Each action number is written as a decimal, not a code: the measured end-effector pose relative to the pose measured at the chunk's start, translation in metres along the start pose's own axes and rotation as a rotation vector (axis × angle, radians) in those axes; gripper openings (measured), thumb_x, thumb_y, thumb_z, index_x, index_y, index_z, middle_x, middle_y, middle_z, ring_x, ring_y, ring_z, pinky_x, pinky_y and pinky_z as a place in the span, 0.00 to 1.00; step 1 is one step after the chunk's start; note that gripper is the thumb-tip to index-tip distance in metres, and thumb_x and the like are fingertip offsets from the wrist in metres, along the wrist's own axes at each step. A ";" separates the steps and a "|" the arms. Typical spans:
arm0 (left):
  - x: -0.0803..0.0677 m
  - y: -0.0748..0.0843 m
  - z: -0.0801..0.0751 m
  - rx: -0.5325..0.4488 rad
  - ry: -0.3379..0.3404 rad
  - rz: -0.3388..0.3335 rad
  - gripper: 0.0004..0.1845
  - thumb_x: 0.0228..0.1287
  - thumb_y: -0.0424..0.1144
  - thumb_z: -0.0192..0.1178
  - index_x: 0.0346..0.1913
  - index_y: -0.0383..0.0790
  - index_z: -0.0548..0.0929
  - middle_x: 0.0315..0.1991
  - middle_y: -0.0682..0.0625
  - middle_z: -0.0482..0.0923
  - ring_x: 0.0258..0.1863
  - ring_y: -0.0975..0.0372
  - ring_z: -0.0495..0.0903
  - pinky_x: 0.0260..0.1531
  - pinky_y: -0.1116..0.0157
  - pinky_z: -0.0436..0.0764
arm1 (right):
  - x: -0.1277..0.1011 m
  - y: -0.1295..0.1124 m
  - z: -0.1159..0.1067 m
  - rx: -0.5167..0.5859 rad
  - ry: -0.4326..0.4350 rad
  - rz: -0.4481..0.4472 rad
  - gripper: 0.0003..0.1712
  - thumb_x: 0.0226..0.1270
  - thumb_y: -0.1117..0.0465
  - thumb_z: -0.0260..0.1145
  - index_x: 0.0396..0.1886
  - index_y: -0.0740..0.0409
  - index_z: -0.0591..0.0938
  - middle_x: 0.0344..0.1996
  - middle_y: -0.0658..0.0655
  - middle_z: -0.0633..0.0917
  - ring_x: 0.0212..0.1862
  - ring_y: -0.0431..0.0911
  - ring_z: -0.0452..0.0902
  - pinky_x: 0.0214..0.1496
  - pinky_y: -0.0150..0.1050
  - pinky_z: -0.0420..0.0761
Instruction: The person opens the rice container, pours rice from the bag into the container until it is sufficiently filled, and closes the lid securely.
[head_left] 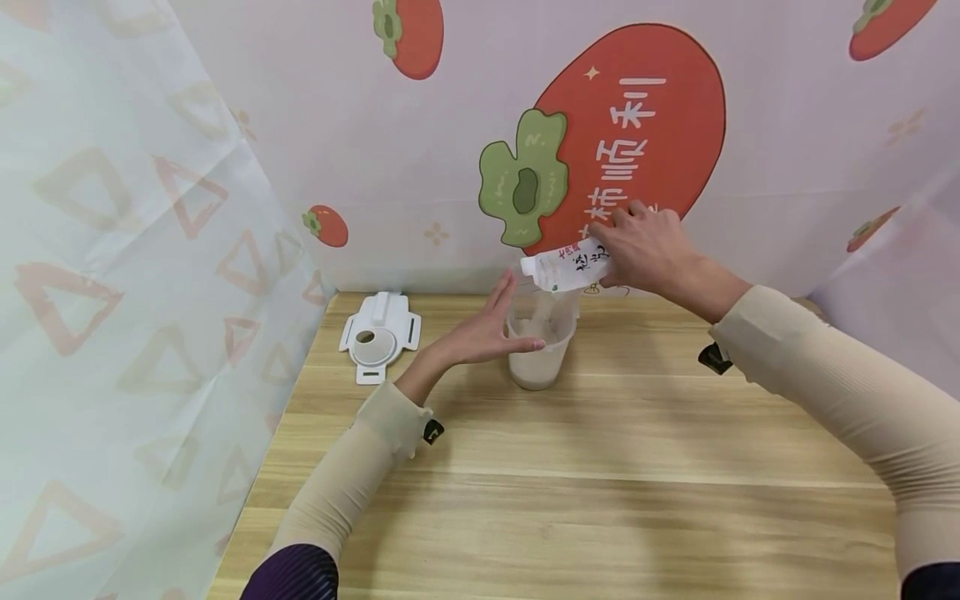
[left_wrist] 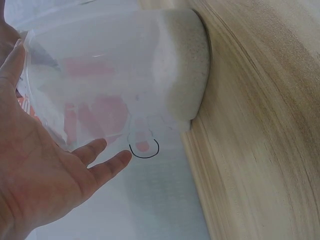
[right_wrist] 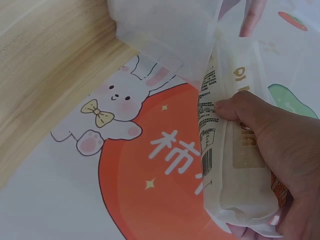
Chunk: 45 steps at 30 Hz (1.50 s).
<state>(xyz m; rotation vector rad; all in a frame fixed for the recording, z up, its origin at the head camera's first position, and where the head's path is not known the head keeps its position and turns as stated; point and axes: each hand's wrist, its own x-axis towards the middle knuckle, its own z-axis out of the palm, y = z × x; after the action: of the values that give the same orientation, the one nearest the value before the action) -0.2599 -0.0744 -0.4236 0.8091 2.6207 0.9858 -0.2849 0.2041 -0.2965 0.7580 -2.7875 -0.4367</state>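
right hand grips pouch tipped mouth-down-left over clear cup part-filled with pale grain, flat left hand steadying it.

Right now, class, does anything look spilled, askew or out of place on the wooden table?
Nothing stands out. The right hand tips the white plastic bag over the clear plastic cup, the left hand steadies it, and no grain lies on the wooden table.

Staged tabletop booth, not a lived-in room: wooden table under both hands, printed persimmon backdrop just behind them, sheer patterned curtain left of the left hand.
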 end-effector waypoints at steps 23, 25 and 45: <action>0.000 0.001 0.000 -0.002 0.007 0.004 0.67 0.64 0.71 0.64 0.87 0.51 0.28 0.87 0.54 0.21 0.77 0.47 0.67 0.66 0.47 0.79 | 0.003 -0.001 -0.004 -0.041 0.015 -0.021 0.45 0.48 0.44 0.87 0.65 0.57 0.81 0.55 0.71 0.82 0.56 0.68 0.78 0.38 0.64 0.87; 0.000 0.001 0.000 -0.001 0.005 0.001 0.67 0.64 0.71 0.64 0.86 0.52 0.27 0.87 0.54 0.20 0.78 0.47 0.67 0.66 0.48 0.79 | 0.003 -0.002 -0.005 -0.053 0.015 -0.023 0.45 0.48 0.44 0.87 0.65 0.57 0.81 0.55 0.71 0.83 0.55 0.68 0.78 0.38 0.63 0.87; 0.000 0.001 0.001 -0.019 0.003 -0.005 0.67 0.64 0.71 0.65 0.87 0.52 0.28 0.87 0.55 0.20 0.81 0.47 0.60 0.70 0.44 0.75 | 0.006 -0.004 -0.011 -0.110 0.043 -0.047 0.44 0.51 0.47 0.85 0.66 0.57 0.80 0.57 0.73 0.81 0.57 0.68 0.76 0.44 0.65 0.87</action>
<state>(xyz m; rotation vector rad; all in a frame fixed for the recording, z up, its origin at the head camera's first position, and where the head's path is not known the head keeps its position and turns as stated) -0.2592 -0.0733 -0.4232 0.7970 2.6112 1.0095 -0.2852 0.1950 -0.2871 0.7986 -2.6852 -0.5705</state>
